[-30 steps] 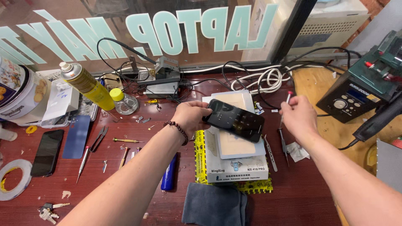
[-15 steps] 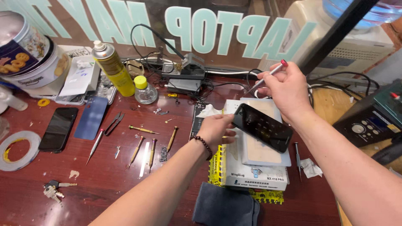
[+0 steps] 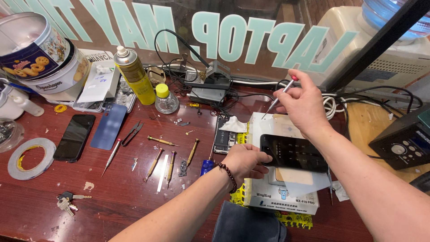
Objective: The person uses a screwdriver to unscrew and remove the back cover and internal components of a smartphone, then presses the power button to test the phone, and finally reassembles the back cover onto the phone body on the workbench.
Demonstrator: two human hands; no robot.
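My left hand (image 3: 245, 162) grips the left end of a black smartphone (image 3: 293, 153) and holds it flat over a white box (image 3: 277, 197). A beaded bracelet circles that wrist. My right hand (image 3: 303, 104) is raised above the phone's far edge and pinches a thin silver screwdriver with a red cap (image 3: 279, 96), its tip pointing down to the left. A white cloth (image 3: 233, 125) and an opened phone body (image 3: 221, 137) lie just left of the box.
Several small screwdrivers (image 3: 163, 157) and tweezers lie on the dark red table (image 3: 134, 201). At the left are a black phone (image 3: 74, 137), a blue back cover (image 3: 108, 126), a tape roll (image 3: 30, 157), keys, a yellow spray can (image 3: 133, 75), a small bottle and cookie tins. A grey cloth (image 3: 248, 224) lies near me.
My right hand lifted off the table with the screwdriver and came up over the phone. My left hand kept its hold on the phone while my view swung to the left.
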